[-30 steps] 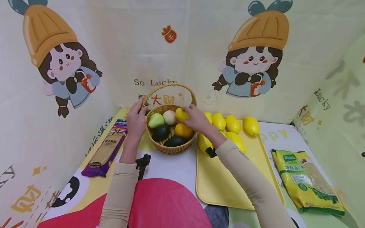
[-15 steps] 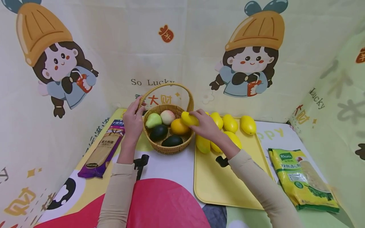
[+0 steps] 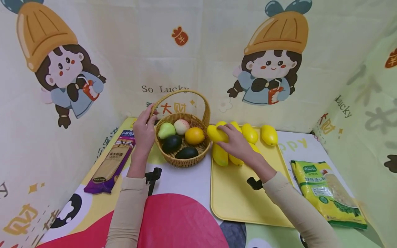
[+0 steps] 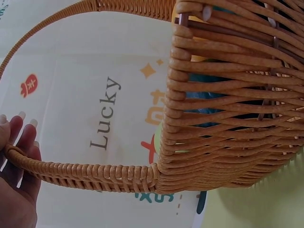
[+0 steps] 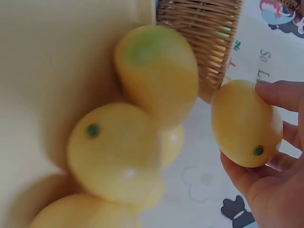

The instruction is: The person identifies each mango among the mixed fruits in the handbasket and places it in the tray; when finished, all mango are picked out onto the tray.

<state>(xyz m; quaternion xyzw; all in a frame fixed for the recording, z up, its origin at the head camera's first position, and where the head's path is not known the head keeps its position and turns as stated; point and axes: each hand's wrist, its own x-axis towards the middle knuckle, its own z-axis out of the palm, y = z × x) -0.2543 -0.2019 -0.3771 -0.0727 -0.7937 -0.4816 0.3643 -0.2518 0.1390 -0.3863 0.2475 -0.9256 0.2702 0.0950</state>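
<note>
My left hand [image 3: 144, 129] holds the left side of the wicker basket's handle [image 4: 90, 175], its fingers curled round it in the left wrist view. Inside the basket [image 3: 183, 162] lie a green pear [image 3: 166, 131], a pale pink peach [image 3: 181, 127], an orange [image 3: 194, 135] and two dark avocado-like fruits [image 3: 186, 153]. Just right of the basket, my right hand [image 3: 237, 143] grips a yellow mango [image 5: 247, 123] between thumb and fingers. That mango is held above the back left of the yellow tray [image 3: 235, 199], where several more mangoes [image 3: 220, 155] rest, some partly hidden by the hand.
A purple pack of noodles [image 3: 114, 158] lies left of the basket. Right of the tray is a yellow-green Knorr bag [image 3: 328, 193]. One mango [image 3: 269, 135] sits at the tray's back right corner. A printed cloth wall [image 3: 198, 62] stands behind everything.
My right hand has carried the mango out of the basket, rightward past its rim to the mangoes at the tray's back left. My left hand keeps its hold on the handle.
</note>
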